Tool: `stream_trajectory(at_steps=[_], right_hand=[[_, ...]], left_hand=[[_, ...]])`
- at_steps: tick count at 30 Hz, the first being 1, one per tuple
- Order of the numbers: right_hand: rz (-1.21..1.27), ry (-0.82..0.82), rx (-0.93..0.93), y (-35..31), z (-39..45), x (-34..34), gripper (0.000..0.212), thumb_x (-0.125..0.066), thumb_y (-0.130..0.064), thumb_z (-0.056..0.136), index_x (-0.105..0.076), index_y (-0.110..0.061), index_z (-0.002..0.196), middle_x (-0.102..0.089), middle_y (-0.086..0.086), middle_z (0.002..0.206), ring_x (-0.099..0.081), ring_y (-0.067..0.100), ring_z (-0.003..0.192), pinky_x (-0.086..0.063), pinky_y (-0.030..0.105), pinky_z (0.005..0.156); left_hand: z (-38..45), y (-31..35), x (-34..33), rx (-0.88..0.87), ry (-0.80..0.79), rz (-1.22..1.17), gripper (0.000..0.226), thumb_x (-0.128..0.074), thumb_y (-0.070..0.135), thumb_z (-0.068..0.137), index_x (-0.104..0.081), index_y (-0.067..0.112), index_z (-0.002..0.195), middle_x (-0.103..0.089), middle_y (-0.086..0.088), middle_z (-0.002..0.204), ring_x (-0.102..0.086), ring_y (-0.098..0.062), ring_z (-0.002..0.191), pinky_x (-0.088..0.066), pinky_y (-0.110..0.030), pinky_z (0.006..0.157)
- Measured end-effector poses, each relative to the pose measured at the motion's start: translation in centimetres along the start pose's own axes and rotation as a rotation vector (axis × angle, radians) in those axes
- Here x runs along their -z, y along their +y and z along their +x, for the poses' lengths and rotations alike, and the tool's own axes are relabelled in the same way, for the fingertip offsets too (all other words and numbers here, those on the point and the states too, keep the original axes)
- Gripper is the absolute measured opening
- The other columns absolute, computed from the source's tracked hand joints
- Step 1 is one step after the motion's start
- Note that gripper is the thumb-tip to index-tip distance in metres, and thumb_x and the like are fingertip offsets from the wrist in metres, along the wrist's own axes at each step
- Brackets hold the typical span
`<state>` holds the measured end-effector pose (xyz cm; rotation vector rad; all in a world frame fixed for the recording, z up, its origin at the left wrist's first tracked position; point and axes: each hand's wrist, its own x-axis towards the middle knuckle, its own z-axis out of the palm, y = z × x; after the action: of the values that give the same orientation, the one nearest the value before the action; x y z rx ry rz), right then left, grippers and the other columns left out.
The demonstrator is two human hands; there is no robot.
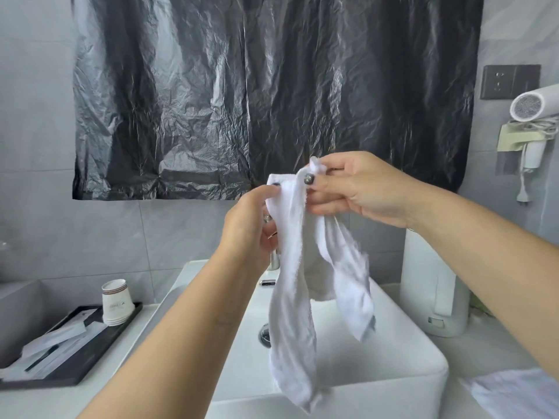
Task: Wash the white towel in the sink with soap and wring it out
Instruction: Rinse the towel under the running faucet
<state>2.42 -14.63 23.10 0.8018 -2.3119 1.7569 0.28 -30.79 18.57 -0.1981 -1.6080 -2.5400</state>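
Observation:
The white towel [295, 285] hangs in long limp folds above the white square sink [393, 367]. My left hand [249, 225] pinches its upper edge from the left. My right hand [360, 189] pinches the top corner between thumb and fingers, just to the right. Both hands are held up at chest height, close together. The towel's lower ends dangle over the basin, hiding most of the faucet [268, 282] and part of the drain [263, 334]. No soap shows.
A black tray [90, 352] with paper cups [116, 302] and packets sits on the left counter. A white kettle [432, 285] stands right of the sink. Another white cloth [514, 391] lies at the bottom right. A hair dryer [535, 107] hangs on the right wall.

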Motion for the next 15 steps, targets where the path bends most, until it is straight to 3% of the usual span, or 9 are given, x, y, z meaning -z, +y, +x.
stream_trajectory(at_steps=[2,4,6,8,10,12,14,15], right_hand=[[-0.235,0.09,0.026,0.1,0.1,-0.2,0.036,-0.068,-0.027,0.09,-0.063,0.005,0.105,-0.074,0.012,0.082,-0.074,0.022,0.074,-0.06,0.033,0.07],[-0.373,0.217,0.11,0.3,0.2,-0.5,0.047,-0.074,-0.034,0.084,-0.057,0.01,0.083,-0.058,0.011,0.06,-0.06,0.018,0.053,-0.051,0.03,0.056],[-0.452,0.302,0.209,0.5,0.0,-0.8,0.058,-0.076,-0.041,0.079,-0.047,0.006,0.064,-0.037,0.002,0.053,-0.035,0.01,0.048,-0.031,0.021,0.048],[-0.408,0.334,0.242,0.8,0.1,-1.1,0.06,-0.077,-0.044,0.077,-0.036,-0.007,0.055,-0.025,-0.004,0.054,-0.024,0.009,0.051,-0.02,0.023,0.049],[-0.27,0.36,0.219,0.8,0.2,-1.5,0.059,-0.079,-0.049,0.075,-0.04,-0.008,0.058,-0.026,0.001,0.058,-0.029,0.014,0.056,-0.025,0.028,0.056],[-0.102,0.321,0.151,0.8,0.2,-2.1,0.063,-0.078,-0.058,0.07,-0.053,0.0,0.071,-0.04,0.005,0.068,-0.04,0.019,0.066,-0.032,0.032,0.066],[0.019,0.25,0.074,1.0,0.1,-2.6,0.064,-0.072,-0.054,0.076,-0.059,0.008,0.087,-0.057,0.008,0.076,-0.054,0.019,0.07,-0.044,0.029,0.07],[0.055,0.221,0.051,1.1,0.0,-2.9,0.049,-0.067,-0.048,0.084,-0.063,0.001,0.088,-0.063,0.007,0.076,-0.06,0.018,0.07,-0.048,0.026,0.069]], left_hand=[[-0.2,0.0,0.3,0.026,0.004,-0.003,0.006,-0.063,0.014,0.084,-0.067,0.015,0.089,-0.059,0.0,0.077,-0.055,-0.017,0.057,-0.045,-0.027,0.057],[-0.2,-0.1,0.6,0.038,0.021,0.026,0.006,-0.066,0.015,0.082,-0.068,0.015,0.088,-0.06,0.001,0.071,-0.056,-0.017,0.054,-0.045,-0.026,0.055],[-0.1,-0.2,0.8,0.043,0.04,0.087,0.014,-0.071,0.019,0.079,-0.072,0.014,0.093,-0.063,0.0,0.078,-0.057,-0.019,0.064,-0.044,-0.028,0.058],[-0.1,-0.2,0.7,0.037,0.039,0.118,0.016,-0.075,0.019,0.078,-0.074,0.013,0.093,-0.069,0.0,0.08,-0.062,-0.021,0.067,-0.047,-0.027,0.06],[-0.2,0.0,0.7,0.026,0.033,0.123,0.017,-0.077,0.017,0.078,-0.076,0.01,0.094,-0.077,-0.003,0.083,-0.073,-0.024,0.075,-0.057,-0.032,0.069],[-0.2,0.1,0.6,0.003,0.035,0.124,0.021,-0.079,0.014,0.076,-0.076,0.009,0.096,-0.078,-0.008,0.09,-0.075,-0.028,0.09,-0.059,-0.042,0.088],[-0.2,0.1,0.6,-0.005,0.054,0.113,0.023,-0.079,0.011,0.076,-0.076,0.006,0.098,-0.078,-0.012,0.092,-0.074,-0.031,0.094,-0.058,-0.044,0.091],[-0.2,0.1,0.6,0.003,0.062,0.109,0.023,-0.079,0.009,0.076,-0.075,0.004,0.098,-0.078,-0.013,0.092,-0.073,-0.031,0.095,-0.057,-0.043,0.089]])
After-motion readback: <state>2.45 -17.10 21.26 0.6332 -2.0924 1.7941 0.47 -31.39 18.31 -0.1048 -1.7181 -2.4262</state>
